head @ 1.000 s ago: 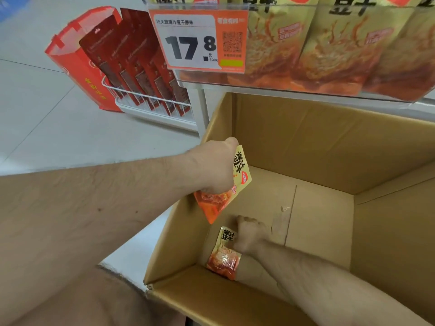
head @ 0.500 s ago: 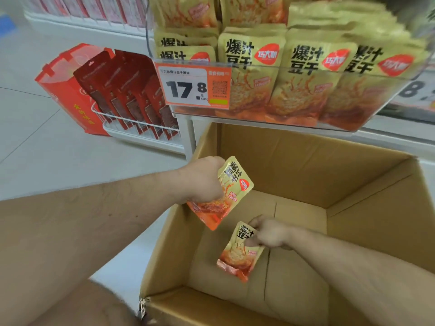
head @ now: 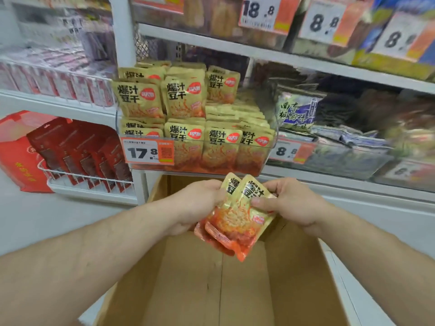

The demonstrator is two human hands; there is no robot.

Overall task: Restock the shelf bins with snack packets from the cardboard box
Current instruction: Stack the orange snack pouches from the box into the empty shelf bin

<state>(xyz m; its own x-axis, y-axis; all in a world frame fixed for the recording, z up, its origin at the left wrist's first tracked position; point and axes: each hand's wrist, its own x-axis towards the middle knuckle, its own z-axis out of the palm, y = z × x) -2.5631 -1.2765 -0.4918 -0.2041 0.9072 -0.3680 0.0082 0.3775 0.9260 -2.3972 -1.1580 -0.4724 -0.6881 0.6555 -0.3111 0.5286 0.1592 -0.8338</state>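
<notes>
Two snack packets (head: 237, 215), a second ago held apart, one by each hand down inside the cardboard box (head: 211, 290), now overlap in one stack above it. Left hand (head: 200, 203) grips the stack's left edge; right hand (head: 289, 203) pinches the front packet. Box floor shows bare: likely the last two. The clear shelf bin (head: 195, 128), already heaped, sits just above; loading presumably follows.
</notes>
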